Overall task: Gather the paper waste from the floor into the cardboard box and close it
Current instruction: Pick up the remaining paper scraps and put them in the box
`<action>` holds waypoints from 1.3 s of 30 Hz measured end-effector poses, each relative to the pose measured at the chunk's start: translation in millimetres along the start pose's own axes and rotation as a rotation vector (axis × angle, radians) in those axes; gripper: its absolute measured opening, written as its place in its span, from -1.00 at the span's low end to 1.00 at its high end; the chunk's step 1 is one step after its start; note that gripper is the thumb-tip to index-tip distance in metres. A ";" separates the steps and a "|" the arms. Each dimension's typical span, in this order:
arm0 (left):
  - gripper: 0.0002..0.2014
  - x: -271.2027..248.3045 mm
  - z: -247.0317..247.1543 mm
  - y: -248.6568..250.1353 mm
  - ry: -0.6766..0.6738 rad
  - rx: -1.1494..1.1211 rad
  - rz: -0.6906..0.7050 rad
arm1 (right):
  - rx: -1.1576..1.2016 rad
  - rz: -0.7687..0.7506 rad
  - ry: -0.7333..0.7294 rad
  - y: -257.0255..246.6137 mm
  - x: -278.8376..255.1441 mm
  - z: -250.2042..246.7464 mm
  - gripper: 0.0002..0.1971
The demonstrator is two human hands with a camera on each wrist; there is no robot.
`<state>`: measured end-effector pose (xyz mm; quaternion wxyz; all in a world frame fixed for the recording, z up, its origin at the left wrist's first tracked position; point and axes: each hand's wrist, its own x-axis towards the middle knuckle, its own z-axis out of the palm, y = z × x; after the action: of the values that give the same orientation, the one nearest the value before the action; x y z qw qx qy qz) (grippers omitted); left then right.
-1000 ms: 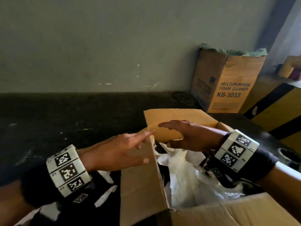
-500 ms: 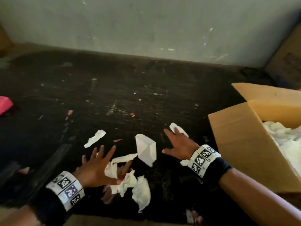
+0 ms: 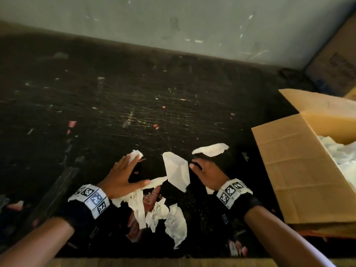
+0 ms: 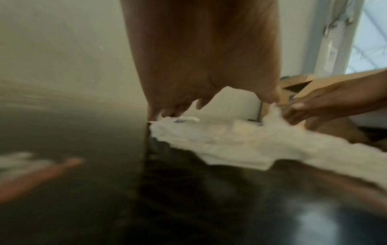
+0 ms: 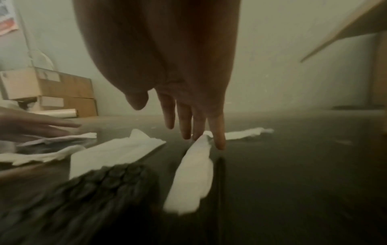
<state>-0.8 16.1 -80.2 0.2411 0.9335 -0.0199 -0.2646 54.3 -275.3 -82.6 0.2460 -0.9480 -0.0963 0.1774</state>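
White paper scraps lie on the dark floor. My left hand (image 3: 123, 174) is spread flat over them, its fingertips on a small crumpled piece (image 3: 136, 154) and its thumb on a torn strip (image 3: 156, 181). My right hand (image 3: 204, 172) reaches down with straight fingers (image 5: 218, 132); they touch a white strip (image 5: 192, 169), just short of a long scrap (image 3: 211, 149). A folded white sheet (image 3: 176, 171) lies between the hands. More crumpled paper (image 3: 174, 224) sits nearer me. The open cardboard box (image 3: 292, 170) stands at the right with white paper (image 3: 344, 157) inside. Neither hand grips anything.
A grey wall (image 3: 173, 26) runs along the far edge of the floor. A second cardboard box (image 3: 335, 68) stands in the far right corner. Small red and white bits (image 3: 72, 124) dot the floor. Stacked boxes (image 5: 54, 89) stand by the wall to the left.
A second ago both hands were at the box flaps. They swung left to the floor scraps, then spread forward: the left reached the crumpled piece, the right neared the long scrap.
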 end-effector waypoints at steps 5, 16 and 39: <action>0.26 -9.2 6.3 4.9 -0.029 0.042 0.116 | -0.109 0.076 0.223 10.1 35.9 -35.8 -0.60; 0.33 -23.9 23.0 -3.7 -0.139 0.232 0.145 | -0.204 0.135 -0.286 16.1 16.5 -20.7 0.03; 0.29 -4.4 16.2 12.9 -0.120 0.244 0.247 | -0.225 -0.244 -0.399 -35.8 -9.7 20.1 0.28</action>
<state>-11.6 -1.7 -84.1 0.1551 0.9288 -0.1806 -0.2841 34.3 -238.4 -78.3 0.1348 -0.8971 -0.2755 0.3180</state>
